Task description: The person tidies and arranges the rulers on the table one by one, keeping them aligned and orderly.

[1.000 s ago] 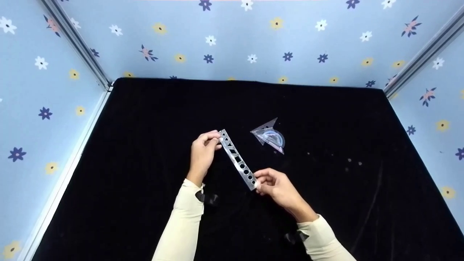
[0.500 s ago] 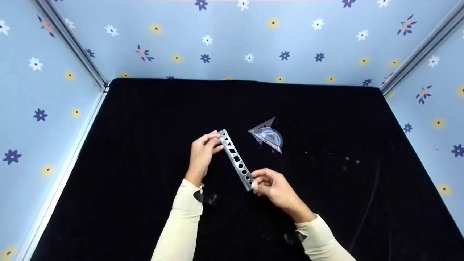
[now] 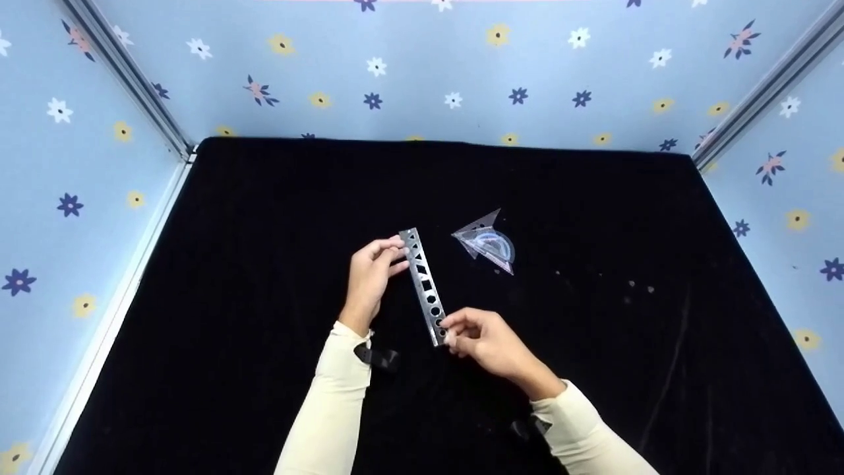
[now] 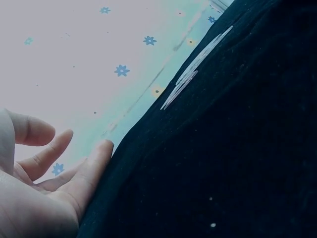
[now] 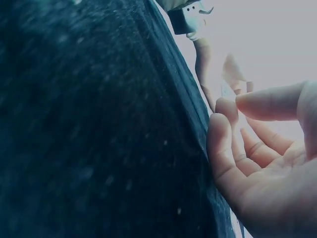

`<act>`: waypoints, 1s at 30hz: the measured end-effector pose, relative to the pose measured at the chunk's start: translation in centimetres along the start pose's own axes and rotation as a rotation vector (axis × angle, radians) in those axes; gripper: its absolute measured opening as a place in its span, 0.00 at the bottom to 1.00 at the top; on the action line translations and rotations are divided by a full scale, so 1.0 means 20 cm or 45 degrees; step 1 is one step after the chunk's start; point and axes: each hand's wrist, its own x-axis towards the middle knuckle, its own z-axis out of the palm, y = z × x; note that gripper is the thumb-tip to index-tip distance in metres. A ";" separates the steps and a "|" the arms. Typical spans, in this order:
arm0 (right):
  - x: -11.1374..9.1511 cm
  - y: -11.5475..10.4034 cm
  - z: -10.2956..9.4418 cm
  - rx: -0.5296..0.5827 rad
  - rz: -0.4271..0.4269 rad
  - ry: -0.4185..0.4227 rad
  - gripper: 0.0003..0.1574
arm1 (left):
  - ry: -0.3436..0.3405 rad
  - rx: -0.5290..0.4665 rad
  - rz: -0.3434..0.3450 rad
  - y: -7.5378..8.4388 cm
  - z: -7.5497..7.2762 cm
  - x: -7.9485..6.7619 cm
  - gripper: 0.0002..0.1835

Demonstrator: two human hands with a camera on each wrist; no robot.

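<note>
A clear stencil ruler (image 3: 424,285) with a row of cut-out triangles, squares and circles is held between both hands, its far end leaning slightly left. My left hand (image 3: 368,276) pinches its far end by the left edge. Down at the near end, thumb and fingertips of my right hand (image 3: 486,340) pinch the right edge. In the right wrist view, the right hand (image 5: 262,153) has thumb and finger together; the ruler is washed out there. The left wrist view shows the left hand (image 4: 54,183) with bent fingers, but I cannot make out the ruler.
Clear set squares (image 3: 476,231) and a half-round protractor (image 3: 498,245) lie overlapping on the black cloth (image 3: 297,198), right of the ruler's far end. Flower-patterned blue walls (image 3: 422,39) rise behind and at both sides. Small pale specks dot the cloth at right.
The ruler's near end has swung left with my right hand, so the ruler stands more upright in the head view. The left hand stays about where it was. The set squares and protractor lie still.
</note>
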 end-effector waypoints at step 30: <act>0.18 -0.01 0.08 -0.043 0.023 0.000 0.13 | -0.100 0.131 -0.186 0.04 -0.12 0.02 0.14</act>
